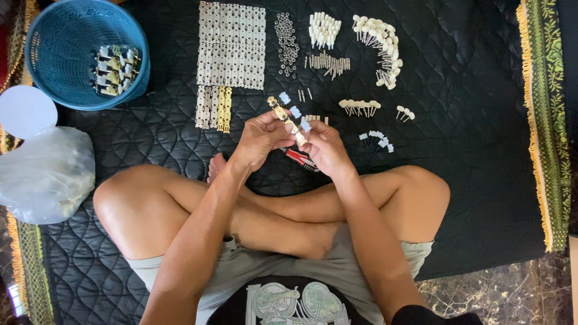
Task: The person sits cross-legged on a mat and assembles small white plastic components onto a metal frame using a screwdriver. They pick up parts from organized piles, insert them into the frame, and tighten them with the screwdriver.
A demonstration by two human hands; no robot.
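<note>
Gripped at both ends between left hand [260,139] and right hand [325,148], gold tuner strip [286,121] with pale knobs, tilted over crossed legs, blue basket [66,72] at ten o'clock, metal plates [232,45] at twelve.

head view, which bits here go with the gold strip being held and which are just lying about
In use: left hand, right hand, gold strip, white knobs, small pins, washers, plate rows.
Lying about: blue basket, plastic bag, white disc.
</note>
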